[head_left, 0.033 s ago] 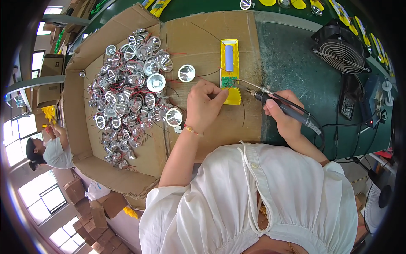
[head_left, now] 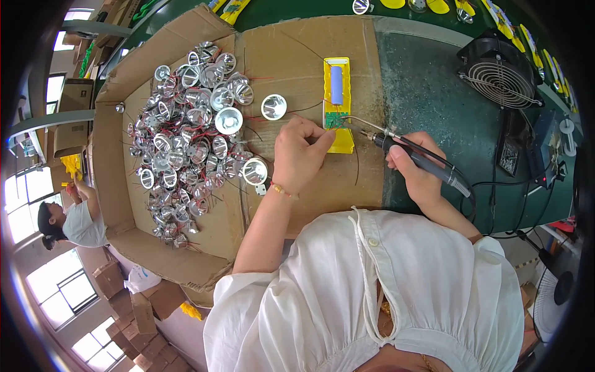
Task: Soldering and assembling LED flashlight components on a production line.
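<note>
Circuit board [head_left: 336, 119] lies just beside fingers [head_left: 312, 131] of left hand [head_left: 297, 154].

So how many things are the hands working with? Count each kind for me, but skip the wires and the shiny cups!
Long yellow plastic case: 1
Blue-purple cylindrical battery: 1
Small green circuit board, near the left hand: 1
Dark-handled soldering tool with a metal tip, in the right hand: 1
Total: 4
</note>
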`<state>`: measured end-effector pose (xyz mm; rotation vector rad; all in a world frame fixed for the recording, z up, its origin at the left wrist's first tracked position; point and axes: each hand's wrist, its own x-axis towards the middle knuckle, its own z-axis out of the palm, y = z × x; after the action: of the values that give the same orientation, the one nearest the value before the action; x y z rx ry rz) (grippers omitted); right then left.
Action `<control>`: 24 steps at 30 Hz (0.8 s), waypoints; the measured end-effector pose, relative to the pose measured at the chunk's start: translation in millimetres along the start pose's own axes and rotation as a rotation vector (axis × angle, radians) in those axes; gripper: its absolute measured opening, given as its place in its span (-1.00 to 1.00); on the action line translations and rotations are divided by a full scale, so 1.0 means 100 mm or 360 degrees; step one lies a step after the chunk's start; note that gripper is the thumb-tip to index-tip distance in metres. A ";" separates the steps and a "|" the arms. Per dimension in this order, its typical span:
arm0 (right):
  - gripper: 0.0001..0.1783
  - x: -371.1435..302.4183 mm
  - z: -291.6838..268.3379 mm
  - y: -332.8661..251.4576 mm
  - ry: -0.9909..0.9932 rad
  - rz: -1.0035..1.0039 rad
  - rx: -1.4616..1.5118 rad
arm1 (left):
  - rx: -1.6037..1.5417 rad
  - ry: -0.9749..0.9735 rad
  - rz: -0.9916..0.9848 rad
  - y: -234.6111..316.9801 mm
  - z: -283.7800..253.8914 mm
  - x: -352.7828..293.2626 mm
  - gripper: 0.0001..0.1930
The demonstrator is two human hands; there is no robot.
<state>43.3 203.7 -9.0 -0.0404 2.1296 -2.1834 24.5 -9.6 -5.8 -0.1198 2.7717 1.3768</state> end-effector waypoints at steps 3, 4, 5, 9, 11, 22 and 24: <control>-0.86 0.02 0.05 -0.01 0.0063 0.0031 0.0096 | -0.0010 0.0006 -0.0034 0.00 0.00 0.01 -0.87; -0.86 0.03 0.06 0.00 0.0060 0.0032 0.0093 | -0.0048 0.0000 -0.0059 0.00 0.00 0.02 -0.86; -0.86 0.03 0.06 0.01 0.0039 0.0064 0.0100 | -0.0085 -0.0006 -0.0083 0.00 0.00 0.02 -0.85; -0.86 0.03 0.05 0.03 -0.0040 0.0046 0.0033 | -0.0095 -0.0016 -0.0094 0.00 0.00 0.02 -0.84; -0.86 0.02 0.06 0.01 -0.0001 0.0062 0.0049 | -0.0105 -0.0011 -0.0077 -0.01 0.00 0.01 -0.84; -0.82 -0.04 -0.01 -0.05 0.0125 0.0069 0.0180 | -0.0051 -0.0015 -0.0023 -0.04 0.00 0.01 -0.87; -0.82 -0.02 0.01 -0.05 0.0081 0.0066 0.0123 | -0.0059 -0.0017 -0.0022 -0.03 0.00 0.02 -0.87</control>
<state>45.0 202.7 -3.6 0.0650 2.0500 -2.2647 22.6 -11.7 -8.5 -0.1318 2.7322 1.4220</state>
